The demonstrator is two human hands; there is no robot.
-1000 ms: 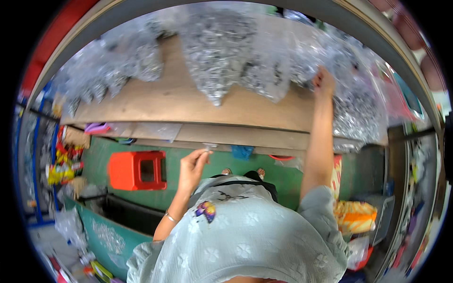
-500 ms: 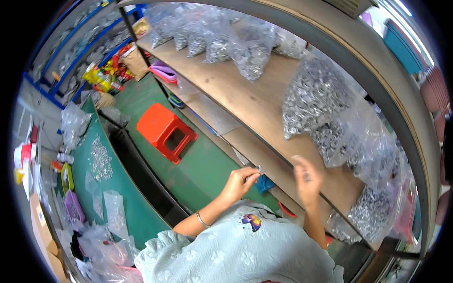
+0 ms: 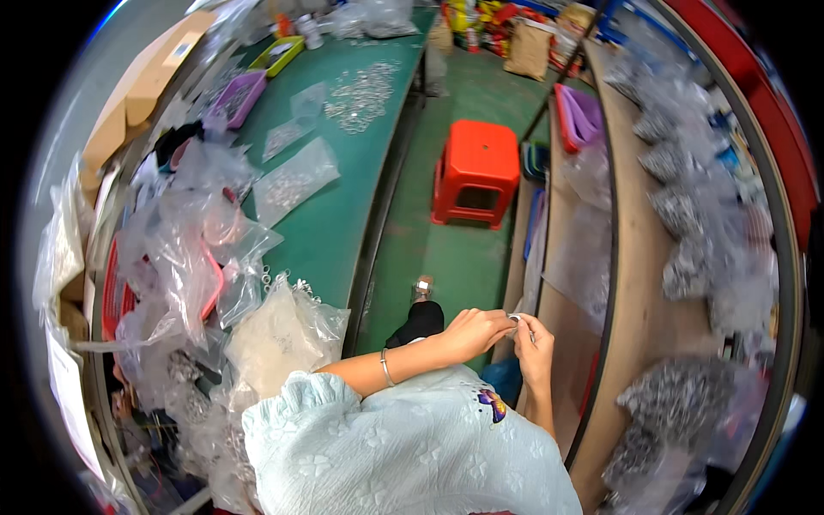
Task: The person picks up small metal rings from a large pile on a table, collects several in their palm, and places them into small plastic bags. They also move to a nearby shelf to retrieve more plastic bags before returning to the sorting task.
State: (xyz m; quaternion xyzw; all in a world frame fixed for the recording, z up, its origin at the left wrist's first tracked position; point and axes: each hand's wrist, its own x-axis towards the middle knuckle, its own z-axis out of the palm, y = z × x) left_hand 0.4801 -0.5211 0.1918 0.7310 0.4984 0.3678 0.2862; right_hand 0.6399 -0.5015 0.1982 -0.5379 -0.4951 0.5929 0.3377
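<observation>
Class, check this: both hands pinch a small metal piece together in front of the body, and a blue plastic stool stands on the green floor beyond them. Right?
Not quite. The head view shows the stool is red-orange, not blue. The left hand and right hand do meet on a small metal piece.

Clear plastic bags [image 3: 184,257] heaped on green table [image 3: 343,197] left; bulging clear bags [image 3: 687,266] along wooden shelf [image 3: 635,283] right.

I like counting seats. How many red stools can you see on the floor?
1. The red plastic stool stands on the green floor in the aisle between the green worktable and the wooden shelves, ahead of the hands. Others may be hidden outside the view.
</observation>
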